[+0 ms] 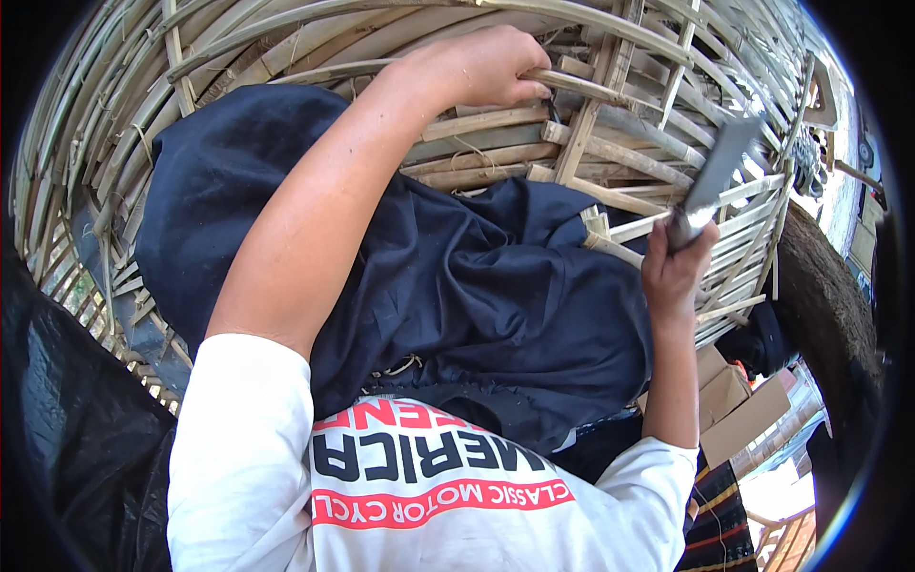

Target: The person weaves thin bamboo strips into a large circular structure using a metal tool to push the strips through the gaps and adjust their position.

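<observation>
My left hand (pixel 491 67) is at the upper middle, its fingers closed round a split bamboo strip (pixel 596 91) that runs across the weave. On the right, my right hand (pixel 679 262) grips the handle of a broad-bladed knife (pixel 721 162). The blade points up and away from me, its tip smeared by motion, and appears apart from the strip in my left hand. Around both hands spreads a large open weave of bamboo strips (pixel 534 153), with upright slats crossing the long ones. Cut slat ends stick up beside my lap.
Dark blue cloth (pixel 457 276) covers my legs, which rest amid the weave. A black plastic sheet (pixel 86 419) lies at left. At right are a thick brown log (pixel 824 286), an opened cardboard box (pixel 729 400) and a striped cloth (pixel 720 529).
</observation>
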The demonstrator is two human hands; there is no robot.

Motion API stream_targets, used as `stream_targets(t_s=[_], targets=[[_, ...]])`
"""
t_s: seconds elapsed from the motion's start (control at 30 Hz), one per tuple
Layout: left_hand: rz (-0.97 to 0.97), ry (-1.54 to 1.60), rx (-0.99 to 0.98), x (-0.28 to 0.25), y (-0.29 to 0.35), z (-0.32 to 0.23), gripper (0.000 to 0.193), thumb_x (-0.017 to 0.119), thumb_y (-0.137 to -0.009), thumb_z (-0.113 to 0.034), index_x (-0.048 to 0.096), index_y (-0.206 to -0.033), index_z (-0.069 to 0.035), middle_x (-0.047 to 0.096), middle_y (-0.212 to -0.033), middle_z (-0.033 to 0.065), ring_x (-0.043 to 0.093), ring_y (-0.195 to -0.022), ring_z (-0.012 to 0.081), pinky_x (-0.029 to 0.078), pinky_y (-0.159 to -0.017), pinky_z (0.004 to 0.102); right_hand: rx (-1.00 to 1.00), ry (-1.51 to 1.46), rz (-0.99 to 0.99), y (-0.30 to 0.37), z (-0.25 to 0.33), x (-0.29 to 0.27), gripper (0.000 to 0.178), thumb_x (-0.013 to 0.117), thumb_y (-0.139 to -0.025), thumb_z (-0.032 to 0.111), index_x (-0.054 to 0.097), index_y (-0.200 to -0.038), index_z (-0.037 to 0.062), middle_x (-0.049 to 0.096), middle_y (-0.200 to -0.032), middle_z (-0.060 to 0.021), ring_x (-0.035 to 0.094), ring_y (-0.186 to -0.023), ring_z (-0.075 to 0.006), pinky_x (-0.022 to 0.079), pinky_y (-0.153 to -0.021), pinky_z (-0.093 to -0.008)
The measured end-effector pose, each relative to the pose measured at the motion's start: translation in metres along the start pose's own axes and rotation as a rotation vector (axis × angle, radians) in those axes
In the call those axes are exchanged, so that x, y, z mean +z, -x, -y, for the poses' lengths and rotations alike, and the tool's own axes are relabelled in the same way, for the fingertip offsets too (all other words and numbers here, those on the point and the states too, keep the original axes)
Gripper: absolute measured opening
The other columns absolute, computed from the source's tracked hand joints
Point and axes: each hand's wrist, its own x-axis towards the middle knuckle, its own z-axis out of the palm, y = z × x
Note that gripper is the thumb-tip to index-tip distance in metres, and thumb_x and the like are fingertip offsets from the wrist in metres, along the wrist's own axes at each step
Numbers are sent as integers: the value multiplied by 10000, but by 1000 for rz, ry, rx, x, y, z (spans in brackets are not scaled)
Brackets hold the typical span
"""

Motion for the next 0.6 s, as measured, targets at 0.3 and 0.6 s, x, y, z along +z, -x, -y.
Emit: stream_targets(t_s=[0.3,0.6], targets=[[36,24,-51,-1,6,-6,280,695,-879,-241,669,-937,31,605,-684,189,524,-588,285,428,-581,388,195,421,427,-2,-8,6,356,650,-917,319,482,-1088,56,672,-793,-215,658,-673,-406,492,-561,-484],[61,-122,-182,-20,0,-42,428,644,-929,-389,651,-869,35,553,-627,196,476,-553,309,417,-557,410,733,-137,-2,0,55,-11,431,637,-936,346,516,-1133,-18,662,-799,-227,674,-750,-385,507,-694,-424]])
